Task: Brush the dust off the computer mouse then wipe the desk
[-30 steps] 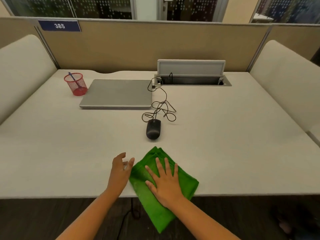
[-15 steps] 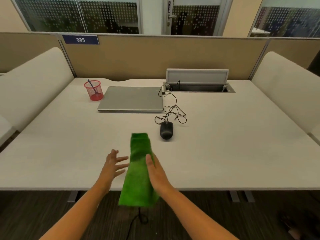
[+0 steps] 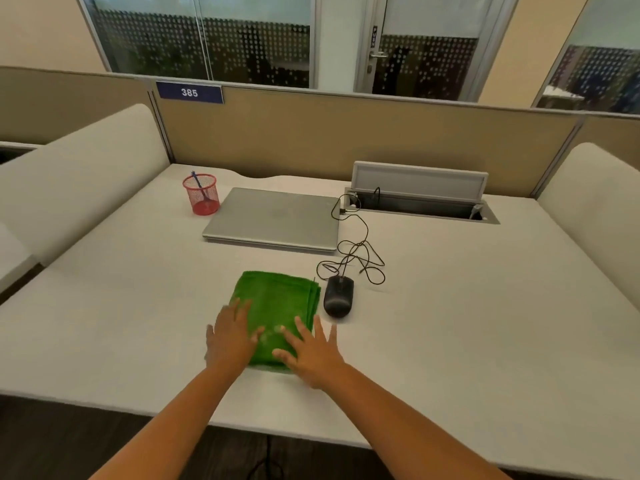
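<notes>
While both hands, left (image 3: 231,336) and right (image 3: 313,351), are lying flat and open-palmed on the soft, limp green microfibre cloth (image 3: 277,301) just left of the light, hard wired mouse (image 3: 338,295), bunching a folded edge is looking the surest grip.

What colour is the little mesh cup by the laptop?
Red; the mesh cup shows clearly in the head view.
</notes>
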Demonstrator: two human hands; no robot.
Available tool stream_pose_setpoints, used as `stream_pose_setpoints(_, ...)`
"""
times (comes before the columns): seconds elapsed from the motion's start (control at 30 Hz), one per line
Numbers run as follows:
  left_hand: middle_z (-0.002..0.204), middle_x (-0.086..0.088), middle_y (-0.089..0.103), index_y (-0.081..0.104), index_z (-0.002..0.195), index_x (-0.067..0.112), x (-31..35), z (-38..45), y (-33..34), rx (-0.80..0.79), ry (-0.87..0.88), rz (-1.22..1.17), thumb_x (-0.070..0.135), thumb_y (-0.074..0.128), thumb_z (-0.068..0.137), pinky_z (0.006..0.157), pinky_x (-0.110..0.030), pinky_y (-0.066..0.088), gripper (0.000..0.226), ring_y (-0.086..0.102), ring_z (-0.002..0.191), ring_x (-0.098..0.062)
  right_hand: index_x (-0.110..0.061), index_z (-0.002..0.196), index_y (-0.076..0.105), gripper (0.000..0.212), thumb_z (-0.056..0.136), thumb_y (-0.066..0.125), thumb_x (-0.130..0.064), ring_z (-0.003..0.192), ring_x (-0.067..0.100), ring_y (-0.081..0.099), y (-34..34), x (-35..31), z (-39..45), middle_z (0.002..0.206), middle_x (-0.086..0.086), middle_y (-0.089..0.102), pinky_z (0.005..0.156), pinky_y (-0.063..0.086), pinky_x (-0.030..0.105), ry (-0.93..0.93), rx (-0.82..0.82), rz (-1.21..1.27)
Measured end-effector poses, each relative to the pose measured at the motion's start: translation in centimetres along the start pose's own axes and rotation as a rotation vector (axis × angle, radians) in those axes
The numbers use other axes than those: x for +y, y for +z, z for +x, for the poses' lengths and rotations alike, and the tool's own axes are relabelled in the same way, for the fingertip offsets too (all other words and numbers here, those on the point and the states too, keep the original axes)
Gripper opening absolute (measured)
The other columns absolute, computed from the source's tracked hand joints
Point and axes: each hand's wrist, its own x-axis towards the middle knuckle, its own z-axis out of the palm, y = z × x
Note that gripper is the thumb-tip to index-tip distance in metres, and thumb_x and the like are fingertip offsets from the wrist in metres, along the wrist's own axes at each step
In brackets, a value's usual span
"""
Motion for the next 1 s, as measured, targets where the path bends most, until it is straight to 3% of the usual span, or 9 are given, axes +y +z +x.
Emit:
stream_pose_setpoints(0.1, 0.155, 0.003, -0.004, 0.000, 0.146, 0.029, -1.1, -0.3, 2.9, -0.292, 0.080, 0.181, 0.055, 0.031, 0.092, 0.111, -0.049, 0.005, 0.068, -0.003, 0.141, -0.021, -0.033, 0.147, -0.003, 0.069, 0.088, 0.013, -0.066, 0.141, 0.031, -0.019, 1.9, 1.1, 0.1, 0.157, 0.002, -0.013, 0.107, -0.019, 0.054, -0.055, -0.016, -0.138)
stream_pose_setpoints(0.27, 0.152, 0.004, -0.019, -0.017, 0.141, 0.027, -1.7, 0.3, 4.3, -0.296, 0.058, 0.219, 0.066, 0.016, 0.088, 0.111, -0.050, -0.004, 0.073, -0.014, 0.140, -0.019, -0.033, 0.147, -0.003, 0.069, 0.088, 0.013, -0.065, 0.141, 0.026, -0.019, 1.6, 2.0, 1.9, 0.157, 0.000, -0.012, 0.107, -0.020, 0.052, -0.062, 0.031, -0.176)
stream_pose_setpoints(0.33, 0.147, 0.004, -0.025, -0.020, 0.138, 0.024, -1.5, 0.9, 4.0, -0.299, 0.069, 0.218, 0.082, -0.009, 0.066, 0.111, -0.049, -0.006, 0.093, -0.016, 0.139, -0.019, -0.033, 0.147, -0.003, 0.068, 0.089, 0.013, -0.065, 0.141, 0.025, -0.019, 1.6, 2.1, 2.4, 0.157, -0.001, -0.012, 0.107, -0.020, 0.052, -0.056, 0.034, -0.173)
stream_pose_setpoints(0.43, 0.148, 0.004, -0.024, -0.022, 0.136, 0.021, -1.3, 1.9, 3.8, -0.292, 0.088, 0.214, 0.081, -0.036, 0.037, 0.111, -0.047, -0.007, 0.116, -0.016, 0.139, -0.019, -0.034, 0.147, -0.004, 0.066, 0.090, 0.014, -0.063, 0.141, 0.026, -0.018, 1.5, 2.1, 3.2, 0.157, -0.001, -0.012, 0.108, -0.019, 0.051, -0.027, 0.055, -0.167)
stream_pose_setpoints(0.6, 0.152, 0.002, -0.019, -0.019, 0.138, 0.021, -1.2, 3.5, 3.6, -0.286, 0.127, 0.223, 0.078, -0.040, 0.037, 0.111, -0.047, -0.007, 0.117, -0.015, 0.139, -0.020, -0.030, 0.147, -0.005, 0.063, 0.094, 0.015, -0.057, 0.142, 0.027, -0.017, 1.2, 1.6, 4.4, 0.157, 0.002, -0.012, 0.113, -0.012, 0.044, 0.020, 0.074, -0.155)
stream_pose_setpoints(0.87, 0.152, 0.000, -0.018, -0.020, 0.138, 0.020, -1.1, 3.4, 3.5, -0.246, 0.161, 0.198, 0.076, -0.040, 0.042, 0.110, -0.048, -0.008, 0.113, -0.016, 0.139, -0.022, -0.030, 0.147, -0.002, 0.064, 0.093, 0.018, -0.058, 0.142, 0.025, -0.015, 0.7, 1.5, 4.3, 0.157, 0.002, -0.012, 0.113, -0.012, 0.040, -0.003, 0.084, -0.108)
stream_pose_setpoints(1.0, 0.150, -0.005, -0.017, -0.014, 0.141, 0.018, -0.6, 3.7, 2.2, -0.125, 0.271, 0.224, 0.074, -0.022, 0.068, 0.110, -0.045, -0.013, 0.092, -0.019, 0.137, -0.024, -0.023, 0.147, 0.001, 0.069, 0.091, 0.016, -0.059, 0.142, 0.022, -0.017, -0.7, 2.3, 2.9, 0.153, 0.001, -0.014, 0.112, -0.017, 0.044, 0.016, 0.403, -0.096)
